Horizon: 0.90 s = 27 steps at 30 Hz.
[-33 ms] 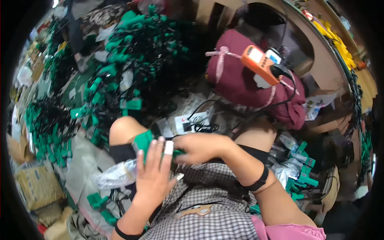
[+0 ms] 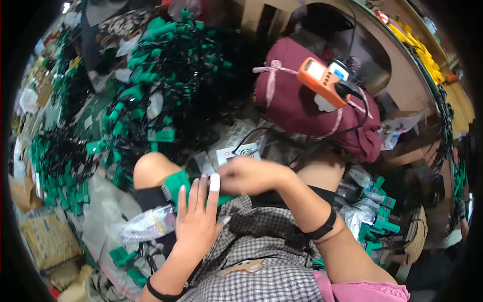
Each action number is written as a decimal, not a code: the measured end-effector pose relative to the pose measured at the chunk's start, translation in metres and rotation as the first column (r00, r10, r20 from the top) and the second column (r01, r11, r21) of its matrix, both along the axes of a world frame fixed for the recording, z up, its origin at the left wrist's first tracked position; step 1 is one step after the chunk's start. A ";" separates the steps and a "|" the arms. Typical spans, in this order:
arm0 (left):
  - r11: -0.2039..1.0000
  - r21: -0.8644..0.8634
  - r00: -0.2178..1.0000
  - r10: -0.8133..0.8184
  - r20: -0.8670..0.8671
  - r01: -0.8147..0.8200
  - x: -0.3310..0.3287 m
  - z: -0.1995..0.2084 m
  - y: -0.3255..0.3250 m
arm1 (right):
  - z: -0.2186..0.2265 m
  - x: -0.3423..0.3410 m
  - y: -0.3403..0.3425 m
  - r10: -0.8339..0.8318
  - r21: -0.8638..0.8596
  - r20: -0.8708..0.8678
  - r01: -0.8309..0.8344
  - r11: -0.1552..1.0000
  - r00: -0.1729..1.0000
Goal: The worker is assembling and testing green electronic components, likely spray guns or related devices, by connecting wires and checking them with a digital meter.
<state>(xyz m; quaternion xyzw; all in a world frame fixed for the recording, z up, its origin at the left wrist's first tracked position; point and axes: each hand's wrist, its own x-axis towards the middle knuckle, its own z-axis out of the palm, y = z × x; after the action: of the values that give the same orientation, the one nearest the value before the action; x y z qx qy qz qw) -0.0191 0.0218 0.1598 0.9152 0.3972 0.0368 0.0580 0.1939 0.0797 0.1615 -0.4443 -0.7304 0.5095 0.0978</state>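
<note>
On my lap lies a flat green piece (image 2: 175, 183) with a toothed left edge. My left hand (image 2: 196, 216) rests over it, fingers stretched and palm down; one fingertip is wrapped in white. Just to the right, my right hand (image 2: 254, 175) is closed, its fingers curled in and somewhat blurred; what they hold, if anything, is hidden. A clear-wrapped item (image 2: 146, 225) lies beside my left hand. Beyond my right hand sits a white socket board (image 2: 229, 154) with a black cord, partly covered by that hand.
A large heap of green items with black cords (image 2: 166, 75) stands at the far left. An orange meter (image 2: 324, 80) rests on a maroon tied bundle (image 2: 297, 100). More green pieces, some wrapped (image 2: 372, 204), lie at my right. A packed yellowish sack (image 2: 50, 236) stands at lower left.
My right hand has moved up and slightly right, off the green piece and over the socket board's near edge. My left hand stays about where it was. The view has shifted slightly.
</note>
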 end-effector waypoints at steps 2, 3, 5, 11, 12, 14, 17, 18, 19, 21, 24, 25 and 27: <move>0.999 0.038 0.993 0.013 -0.117 -0.009 0.021 -0.025 0.020 | -0.040 0.034 0.017 -0.480 0.261 -0.298 0.554 0.791 0.825; 0.999 0.036 0.990 -0.001 -0.144 0.006 0.023 -0.032 0.026 | -0.056 0.054 0.020 -0.591 0.240 -0.042 0.583 0.776 0.805; 0.999 0.023 0.990 -0.042 -0.134 0.045 0.023 -0.031 0.034 | -0.123 0.073 0.022 -0.378 0.072 0.550 0.408 0.910 0.745; 0.990 -0.077 0.983 -0.127 -0.132 0.118 0.030 -0.022 0.027 | -0.262 0.068 0.033 -0.455 -0.422 0.552 0.704 0.571 0.699; 0.987 -0.072 0.982 -0.152 -0.114 0.144 0.038 -0.022 0.029 | -0.284 0.083 0.032 -0.481 -0.303 0.552 0.701 0.646 0.681; 0.986 -0.074 0.984 -0.156 -0.088 0.150 0.038 -0.022 0.031 | -0.288 0.081 0.035 -0.486 -0.191 0.536 0.659 0.727 0.691; 0.990 -0.077 0.989 -0.122 -0.085 0.116 0.029 -0.025 0.030 | -0.249 0.055 0.036 -0.492 0.091 0.580 0.548 0.831 0.649; 0.990 -0.080 0.989 -0.119 -0.087 0.112 0.029 -0.025 0.029 | -0.249 0.053 0.032 -0.487 0.087 0.580 0.545 0.834 0.653; 0.989 -0.097 0.989 -0.123 -0.082 0.115 0.028 -0.026 0.029 | -0.249 0.051 0.027 -0.435 0.115 0.543 0.450 0.886 0.718; 0.988 -0.090 0.988 -0.133 -0.073 0.126 0.025 -0.027 0.028 | -0.251 0.046 0.024 -0.356 0.138 0.499 0.333 0.933 0.790; 0.986 -0.016 0.985 -0.168 -0.036 0.167 0.034 -0.037 0.027 | -0.258 0.057 0.020 -0.441 0.292 0.375 0.347 0.891 0.816; 0.986 -0.019 0.986 -0.164 -0.038 0.163 0.034 -0.040 0.028 | -0.261 0.054 0.019 -0.476 0.407 0.385 0.318 0.856 0.791; 0.985 -0.005 0.985 -0.170 -0.029 0.170 0.033 -0.046 0.027 | -0.273 0.056 0.015 -0.542 0.580 0.357 0.274 0.767 0.761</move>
<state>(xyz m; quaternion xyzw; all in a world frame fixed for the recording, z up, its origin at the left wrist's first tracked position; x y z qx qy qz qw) 0.0142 0.0488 0.1133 0.9460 0.3187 0.0176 0.0563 0.2494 0.0951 -0.1114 -0.6743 -0.7151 0.1346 0.1259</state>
